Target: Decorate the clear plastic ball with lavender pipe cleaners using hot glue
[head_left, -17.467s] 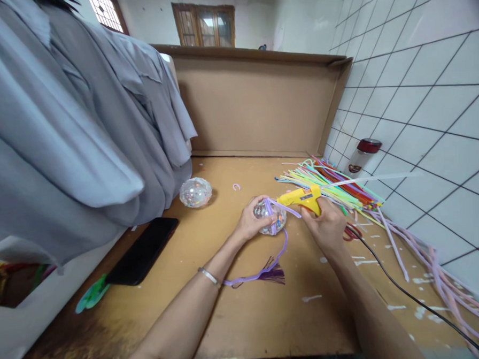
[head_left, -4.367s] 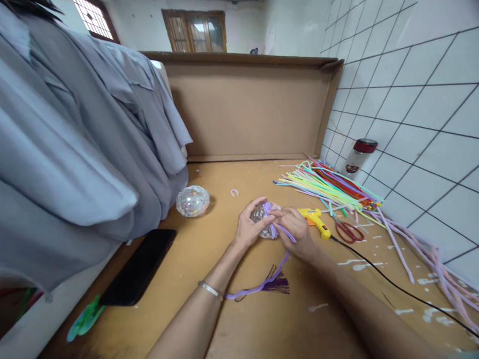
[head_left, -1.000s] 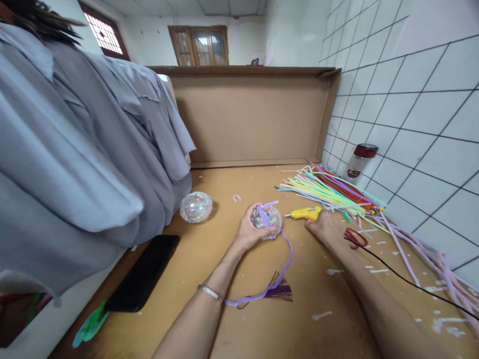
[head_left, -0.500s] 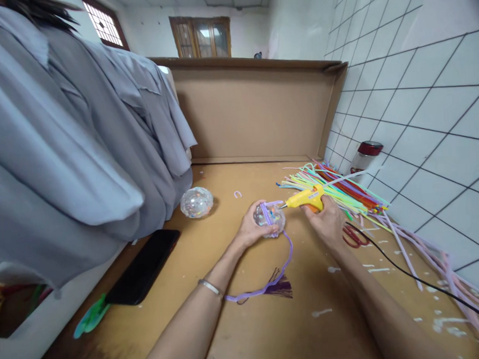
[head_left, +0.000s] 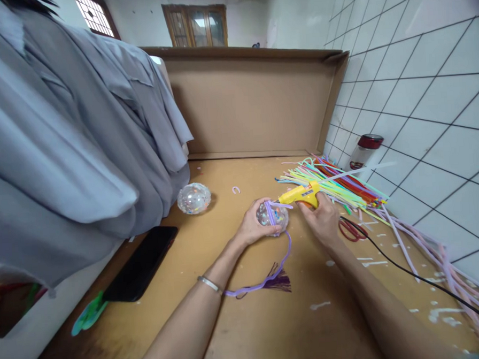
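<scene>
Near the middle of the table, my left hand (head_left: 253, 224) is wrapped round the left side of a clear ball (head_left: 280, 218) with coloured specks. A purple fuzzy stem (head_left: 271, 214) crosses the ball, and its long tail curves down past a dark purple tassel (head_left: 280, 282). My right hand (head_left: 320, 215) grips a yellow glue gun (head_left: 304, 194), fingers round its handle. The gun's nozzle points left at the top of the ball, by the purple stem; its tip is partly hidden. A clear glue stick sticks out of the gun's back.
A second clear ball (head_left: 194, 198) and a black phone (head_left: 141, 264) lie left. Colourful stems (head_left: 344, 187), red-handled scissors (head_left: 352, 230) and a red-lidded jar (head_left: 365, 150) are right. A black cord (head_left: 405, 271) runs right. Cardboard (head_left: 251, 101) stands behind.
The glue gun's nozzle has moved left and up to the ball's top edge. The purple stem's upper end now sticks out to the right. The whole view has shifted slightly.
</scene>
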A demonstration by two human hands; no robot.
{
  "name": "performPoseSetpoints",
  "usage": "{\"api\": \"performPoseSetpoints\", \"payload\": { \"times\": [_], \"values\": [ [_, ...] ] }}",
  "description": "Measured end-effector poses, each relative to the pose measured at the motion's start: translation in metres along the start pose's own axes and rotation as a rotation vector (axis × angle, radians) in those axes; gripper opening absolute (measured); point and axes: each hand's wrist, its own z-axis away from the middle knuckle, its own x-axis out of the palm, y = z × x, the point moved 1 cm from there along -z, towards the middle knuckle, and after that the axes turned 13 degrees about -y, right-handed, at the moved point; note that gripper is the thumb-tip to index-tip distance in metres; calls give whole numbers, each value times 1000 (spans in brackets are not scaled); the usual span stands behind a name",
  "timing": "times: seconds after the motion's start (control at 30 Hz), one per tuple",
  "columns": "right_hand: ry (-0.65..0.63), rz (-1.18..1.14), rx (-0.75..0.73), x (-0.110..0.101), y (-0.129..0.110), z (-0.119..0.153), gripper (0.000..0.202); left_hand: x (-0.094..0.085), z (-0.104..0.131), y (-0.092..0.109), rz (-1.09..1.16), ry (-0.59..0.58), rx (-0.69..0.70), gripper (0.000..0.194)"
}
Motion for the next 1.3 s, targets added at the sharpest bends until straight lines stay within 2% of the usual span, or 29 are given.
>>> {"api": "performPoseSetpoints", "payload": {
  "times": [0.23, 0.5, 1.3],
  "values": [
    [15, -3, -60, 1, -1, 1, 32, 0, 0, 2, -1, -2, 9, 83],
    [92, -13, -110, 4, 2, 0, 29, 1, -1, 2, 49, 4, -3, 84],
    [82, -15, -143, 3, 4, 0, 19, 0, -2, -5, 22, -7, 27, 83]
  ]
}}
